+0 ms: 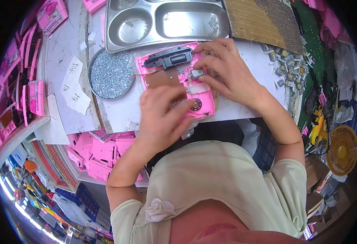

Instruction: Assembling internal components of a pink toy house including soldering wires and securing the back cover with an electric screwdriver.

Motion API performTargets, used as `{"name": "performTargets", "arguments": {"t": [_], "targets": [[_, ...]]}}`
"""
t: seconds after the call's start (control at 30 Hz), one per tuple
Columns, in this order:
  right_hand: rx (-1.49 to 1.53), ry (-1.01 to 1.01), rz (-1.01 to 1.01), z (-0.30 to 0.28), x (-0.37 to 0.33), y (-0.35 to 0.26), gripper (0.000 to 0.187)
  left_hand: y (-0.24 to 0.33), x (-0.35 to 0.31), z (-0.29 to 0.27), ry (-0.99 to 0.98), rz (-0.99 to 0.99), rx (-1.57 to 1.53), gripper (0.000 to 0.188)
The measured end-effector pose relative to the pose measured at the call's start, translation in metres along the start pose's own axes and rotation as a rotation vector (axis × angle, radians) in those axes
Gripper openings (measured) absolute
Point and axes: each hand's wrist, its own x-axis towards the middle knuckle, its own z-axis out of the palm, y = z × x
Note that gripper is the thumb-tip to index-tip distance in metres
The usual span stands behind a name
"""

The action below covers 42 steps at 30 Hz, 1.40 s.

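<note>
An opened pink plastic casing lies near the table's front edge. In its upper part sits a black plastic module, with thin coloured wires running left and a brown board below it. My right hand reaches over the casing's right side. Its thumb and a finger close about a small grey motor inside, while another finger touches the upper right corner. Over the lower left of the casing is my left hand, its curled fingers smeared by motion, near a round dark part. Whether it holds anything is hidden.
A round dish of small screws stands to the left, beside torn paper. A metal compartment tray is behind the casing. Small grey motors are heaped at right, near cardboard. Pink casing parts fill a lower-left bin.
</note>
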Motion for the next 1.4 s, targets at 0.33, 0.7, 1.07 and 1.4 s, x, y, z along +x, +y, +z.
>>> {"name": "performTargets", "arguments": {"t": [0.33,0.7,1.07,1.4], "targets": [[-0.123,-0.035,0.027,0.004,0.007,-0.006,0.025,-0.039,-0.011,-0.002,0.191,-0.201,0.357,0.023],[-0.154,0.054,0.017,-0.006,0.02,-0.02,0.021,-0.037,-0.012,0.005,0.323,-0.118,0.248,0.015],[-0.148,0.125,-0.248,0.046,0.057,-0.03,0.014,-0.04,-0.012,0.0,0.328,-0.13,0.214,0.018],[-0.114,0.128,-0.249,0.036,0.047,-0.022,0.025,-0.043,-0.019,-0.014,0.364,-0.177,0.195,0.018]]}}
